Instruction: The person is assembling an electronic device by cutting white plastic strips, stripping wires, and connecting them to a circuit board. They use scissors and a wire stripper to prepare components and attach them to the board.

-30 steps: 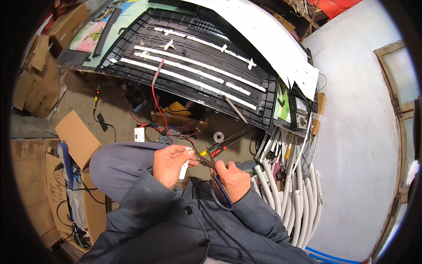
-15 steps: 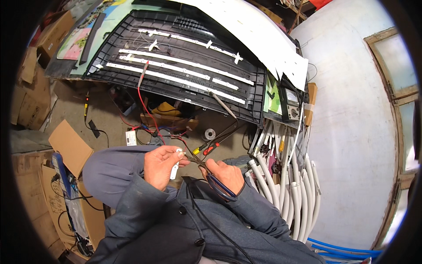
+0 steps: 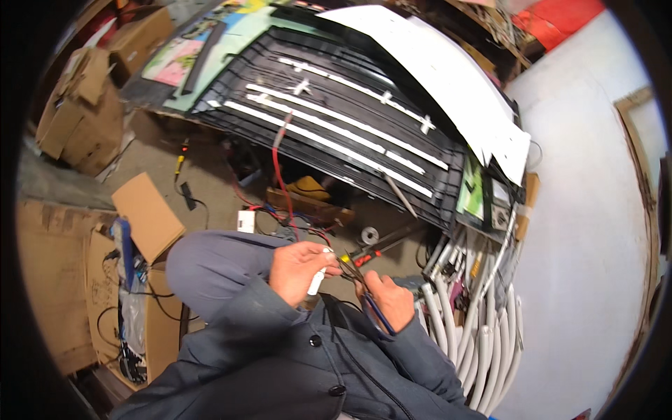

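Observation:
Between the thumb and fingers of my left hand (image 3: 297,271) is a short white strip (image 3: 316,283), its lower end sticking out below. My right hand (image 3: 390,301) grips scissors (image 3: 376,313) with dark blue handles. Their blades (image 3: 353,269) point up and left, close to my left fingertips. Whether they touch the strip I cannot tell. Both hands are above my lap. Beyond them lies a black ribbed television-like shell (image 3: 329,164) bearing several long white strips (image 3: 350,124). A red-wired probe (image 3: 283,129) rests across its near edge.
A large white sheet (image 3: 434,63) leans over the shell's far side. An analog meter (image 3: 500,210) stands at its right end. White rolled tubes (image 3: 483,350) stand beside my right arm. On the floor are a wire spool (image 3: 369,235) and cables; an open cardboard box (image 3: 164,301) is at left.
The view has swung, so the shell, floor and hands all appear farther right in the picture. Both hands keep hold of the strip and the scissors.

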`<state>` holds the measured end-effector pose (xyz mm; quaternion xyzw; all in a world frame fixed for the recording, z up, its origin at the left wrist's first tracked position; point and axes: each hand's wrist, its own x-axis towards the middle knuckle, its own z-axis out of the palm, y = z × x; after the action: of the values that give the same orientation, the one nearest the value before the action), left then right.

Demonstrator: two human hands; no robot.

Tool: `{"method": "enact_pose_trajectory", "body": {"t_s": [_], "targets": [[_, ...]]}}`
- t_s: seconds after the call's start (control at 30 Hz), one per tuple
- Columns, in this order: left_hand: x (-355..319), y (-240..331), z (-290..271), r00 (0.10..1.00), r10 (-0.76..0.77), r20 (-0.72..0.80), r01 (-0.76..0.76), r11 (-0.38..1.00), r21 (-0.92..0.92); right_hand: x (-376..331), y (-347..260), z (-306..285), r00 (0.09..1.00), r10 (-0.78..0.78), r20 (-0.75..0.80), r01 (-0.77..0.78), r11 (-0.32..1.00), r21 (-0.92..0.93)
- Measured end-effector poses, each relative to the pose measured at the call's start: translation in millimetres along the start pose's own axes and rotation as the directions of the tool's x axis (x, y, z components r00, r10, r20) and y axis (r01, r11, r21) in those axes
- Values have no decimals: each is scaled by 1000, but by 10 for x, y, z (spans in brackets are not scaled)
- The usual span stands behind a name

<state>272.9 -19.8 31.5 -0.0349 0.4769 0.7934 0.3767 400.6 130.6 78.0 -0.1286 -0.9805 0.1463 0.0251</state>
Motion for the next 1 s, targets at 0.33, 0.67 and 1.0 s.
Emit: {"method": "enact_pose_trajectory", "body": {"t_s": [0.33,0.67,1.0], "targets": [[-25,38,-37,998,-15,58,12,999,52,7,-53,-24,999,-10,-37,9,1000,-29],[-39,59,-35,1000,-27,15,26,999,34,-9,-52,24,997,-28,-76,21,995,-95],[-39,1,-69,999,-7,53,5,1000,27,11,-36,-15,1000,-14,20,13,999,30]]}}
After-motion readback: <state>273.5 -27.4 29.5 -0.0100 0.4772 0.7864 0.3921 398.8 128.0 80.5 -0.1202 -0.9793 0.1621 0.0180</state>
